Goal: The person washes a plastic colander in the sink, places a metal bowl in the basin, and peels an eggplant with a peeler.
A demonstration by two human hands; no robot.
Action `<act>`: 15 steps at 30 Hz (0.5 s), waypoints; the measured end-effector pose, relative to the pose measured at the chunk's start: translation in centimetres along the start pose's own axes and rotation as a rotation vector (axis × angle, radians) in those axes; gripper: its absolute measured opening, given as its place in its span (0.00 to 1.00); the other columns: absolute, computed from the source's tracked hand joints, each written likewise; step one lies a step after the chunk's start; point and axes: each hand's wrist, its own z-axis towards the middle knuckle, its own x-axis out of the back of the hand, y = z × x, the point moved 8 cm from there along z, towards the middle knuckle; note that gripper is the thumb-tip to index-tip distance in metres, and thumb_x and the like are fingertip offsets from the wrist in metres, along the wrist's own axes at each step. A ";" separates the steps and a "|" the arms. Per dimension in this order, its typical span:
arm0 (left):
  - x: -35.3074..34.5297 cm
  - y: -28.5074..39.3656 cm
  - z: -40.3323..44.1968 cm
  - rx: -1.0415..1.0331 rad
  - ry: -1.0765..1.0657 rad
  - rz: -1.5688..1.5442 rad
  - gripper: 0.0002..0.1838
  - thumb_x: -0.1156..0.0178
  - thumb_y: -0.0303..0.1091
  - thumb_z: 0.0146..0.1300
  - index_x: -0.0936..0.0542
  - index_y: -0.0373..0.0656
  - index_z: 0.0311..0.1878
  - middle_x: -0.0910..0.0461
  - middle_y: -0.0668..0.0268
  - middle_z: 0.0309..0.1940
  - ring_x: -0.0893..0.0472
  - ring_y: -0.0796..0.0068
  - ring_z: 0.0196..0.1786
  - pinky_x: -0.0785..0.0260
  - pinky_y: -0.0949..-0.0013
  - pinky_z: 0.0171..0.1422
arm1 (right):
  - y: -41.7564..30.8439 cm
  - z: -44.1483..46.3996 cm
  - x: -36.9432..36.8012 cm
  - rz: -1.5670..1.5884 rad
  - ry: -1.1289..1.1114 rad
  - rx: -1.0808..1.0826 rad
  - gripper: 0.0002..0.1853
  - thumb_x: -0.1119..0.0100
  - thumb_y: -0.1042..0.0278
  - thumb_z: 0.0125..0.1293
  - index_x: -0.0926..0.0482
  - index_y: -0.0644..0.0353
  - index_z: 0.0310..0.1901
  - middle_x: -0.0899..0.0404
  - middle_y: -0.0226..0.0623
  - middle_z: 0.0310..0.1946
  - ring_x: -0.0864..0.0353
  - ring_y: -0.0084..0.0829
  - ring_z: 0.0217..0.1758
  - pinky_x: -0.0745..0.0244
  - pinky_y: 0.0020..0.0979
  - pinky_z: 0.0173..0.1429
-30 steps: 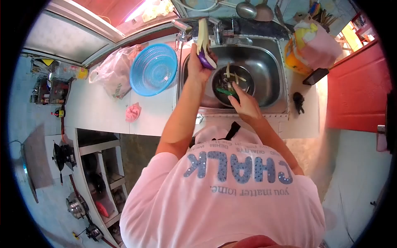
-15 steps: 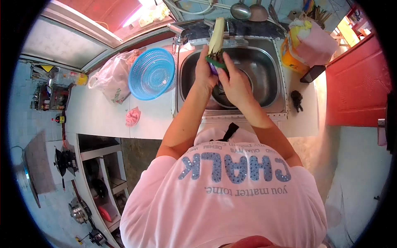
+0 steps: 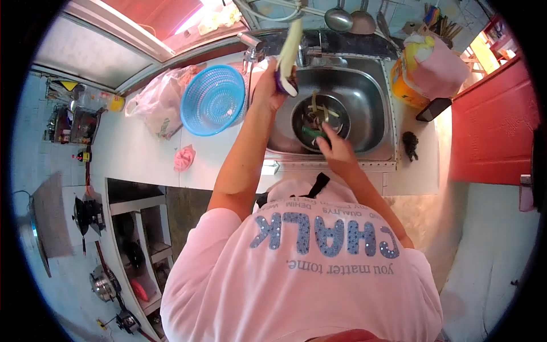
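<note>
Wrapped round the purple end of a partly peeled eggplant (image 3: pixel 289 54), my left hand (image 3: pixel 270 88) is over the sink's left side; the pale peeled part points up toward the faucet. My right hand (image 3: pixel 337 149) is closed on a green-handled tool (image 3: pixel 311 132), blurred, at the near edge of a metal bowl (image 3: pixel 345 117). The bowl stands in the steel sink (image 3: pixel 370 102) with strips of peel (image 3: pixel 317 108) in it.
A blue basket (image 3: pixel 213 101), a plastic bag (image 3: pixel 162 102) and a pink cloth (image 3: pixel 184 158) lie left of the sink. Right of it are a yellow container (image 3: pixel 405 80), a black phone-like object (image 3: pixel 434 109) and a dark scrubber (image 3: pixel 409 146).
Half a second ago both hands were together at the eggplant. My right hand with the green tool has since moved down to the bowl; my left hand has shifted slightly left with the eggplant.
</note>
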 end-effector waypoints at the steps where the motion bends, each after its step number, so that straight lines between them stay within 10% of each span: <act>1: -0.3 -1.1 -0.3 0.083 -0.073 -0.090 0.24 0.54 0.52 0.66 0.28 0.37 0.47 0.24 0.59 0.31 0.24 0.68 0.32 0.28 0.66 0.36 | -1.1 0.8 1.1 0.043 0.003 -0.033 0.26 0.53 0.54 0.64 0.37 0.56 0.62 0.26 0.56 0.47 0.26 0.53 0.50 0.33 0.41 0.53; 15: -4.7 -2.2 -4.3 -0.077 -0.023 0.023 0.19 0.50 0.47 0.65 0.27 0.40 0.47 0.23 0.62 0.33 0.23 0.69 0.35 0.28 0.65 0.41 | -10.7 4.0 4.6 -0.022 0.238 0.311 0.26 0.50 0.59 0.64 0.39 0.61 0.61 0.24 0.58 0.35 0.23 0.54 0.36 0.29 0.45 0.38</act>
